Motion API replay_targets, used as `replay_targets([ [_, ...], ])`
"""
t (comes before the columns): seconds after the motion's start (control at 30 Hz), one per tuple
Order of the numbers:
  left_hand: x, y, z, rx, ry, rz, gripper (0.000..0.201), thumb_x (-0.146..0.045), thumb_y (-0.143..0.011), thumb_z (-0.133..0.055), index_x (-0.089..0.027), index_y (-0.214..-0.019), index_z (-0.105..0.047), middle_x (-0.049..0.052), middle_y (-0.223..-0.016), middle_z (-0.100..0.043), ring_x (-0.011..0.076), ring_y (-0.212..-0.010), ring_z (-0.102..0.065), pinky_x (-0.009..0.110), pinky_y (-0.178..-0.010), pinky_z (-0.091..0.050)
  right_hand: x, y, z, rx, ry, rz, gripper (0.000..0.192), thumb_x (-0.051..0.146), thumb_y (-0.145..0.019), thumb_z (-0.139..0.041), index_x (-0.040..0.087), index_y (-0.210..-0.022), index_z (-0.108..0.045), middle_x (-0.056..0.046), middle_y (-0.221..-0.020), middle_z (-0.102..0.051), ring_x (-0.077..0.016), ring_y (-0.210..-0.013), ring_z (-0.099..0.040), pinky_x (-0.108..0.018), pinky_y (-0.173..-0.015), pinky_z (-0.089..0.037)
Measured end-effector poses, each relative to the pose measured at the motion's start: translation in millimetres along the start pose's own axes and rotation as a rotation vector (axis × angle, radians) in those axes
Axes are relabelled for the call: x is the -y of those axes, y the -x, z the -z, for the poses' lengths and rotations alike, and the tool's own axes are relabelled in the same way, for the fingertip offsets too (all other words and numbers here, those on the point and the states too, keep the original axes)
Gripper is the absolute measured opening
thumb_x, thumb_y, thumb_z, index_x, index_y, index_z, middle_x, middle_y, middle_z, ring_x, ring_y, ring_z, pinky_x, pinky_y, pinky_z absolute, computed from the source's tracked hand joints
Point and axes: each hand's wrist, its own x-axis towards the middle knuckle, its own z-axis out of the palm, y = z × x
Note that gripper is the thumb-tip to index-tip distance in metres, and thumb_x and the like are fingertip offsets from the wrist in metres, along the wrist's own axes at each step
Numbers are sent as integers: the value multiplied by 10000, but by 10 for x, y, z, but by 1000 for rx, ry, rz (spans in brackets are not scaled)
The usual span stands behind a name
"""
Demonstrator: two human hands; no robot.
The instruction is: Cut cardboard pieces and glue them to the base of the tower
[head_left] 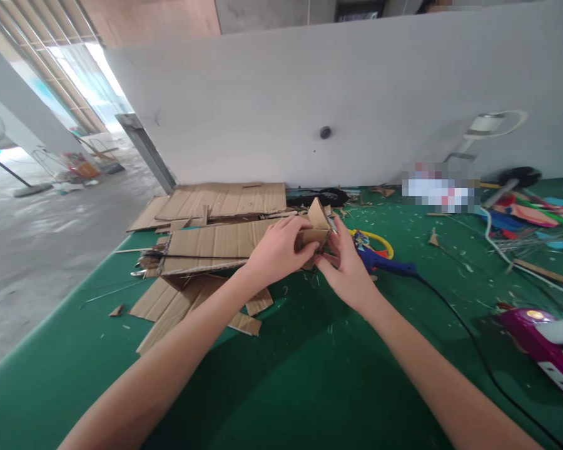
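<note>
Cardboard piece, small and folded, pinched between both hands above green table.

Head view: left hand clenched round piece's left side, right hand gripping its right edge with fingertips. Piece looks part-assembled, flaps up, shape unfinished. Cardboard sheets stacked just left, mostly uncut. Blue glue gun lies beside right hand, not held. Scraps litter table. Judged mid-way.

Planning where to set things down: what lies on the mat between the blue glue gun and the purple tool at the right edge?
In the head view, the stretch between the blue glue gun and the purple tool holds only the gun's black cord and small cardboard scraps on the green mat.
</note>
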Motion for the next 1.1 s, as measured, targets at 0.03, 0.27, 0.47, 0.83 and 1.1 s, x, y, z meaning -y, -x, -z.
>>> replay_targets([
  [0.03, -5, 3, 5, 0, 0, 0, 190, -268, -814, -564, -193, -984, -525, 60, -986, -609, 219, -949, -552, 377, -810, -446, -10, 5, 0, -21, 1, -5, 736, 262, -853, -519, 298, -1461, -105, -103, -1469, -327, -256, -1329, -362, -488, -1013, -431],
  [0.27, -17, 9, 24, -1, 2, -18, 134, -242, -833, -533, -192, -957, -529, 52, -946, -607, 205, -907, -552, 369, -799, -446, 78, -16, 99, -125, 150, 84, 546, 269, -866, -494, 291, -1371, -287, -109, -1377, -408, -257, -1204, -482, -457, -916, -505],
  [0.47, -10, 6, 26, 18, 2, -29, 105, -208, -859, -488, -186, -945, -545, 54, -944, -608, 200, -910, -547, 362, -797, -449, 276, -42, 581, 22, 1095, 67, 550, 151, -796, -480, 213, -1337, -408, -160, -1239, -539, -388, -1099, -495, -567, -819, -467],
  [0.83, -16, -6, 39, 36, -10, -19, 64, -218, -870, -477, -184, -850, -528, 43, -869, -593, 182, -840, -527, 331, -729, -441, 85, 128, 781, 173, 1604, -284, 451, 156, -808, -465, 3, -1232, -461, -234, -1115, -570, -326, -945, -571, -372, -700, -451],
  [1.1, -10, 1, 58, 44, 3, -32, 67, -197, -871, -473, -180, -825, -517, 38, -849, -584, 164, -815, -517, 310, -715, -432, 231, 98, 892, 49, 1440, -274, 249, 258, -790, -493, 128, -991, -562, -127, -883, -646, -279, -791, -608, -304, -528, -372],
])
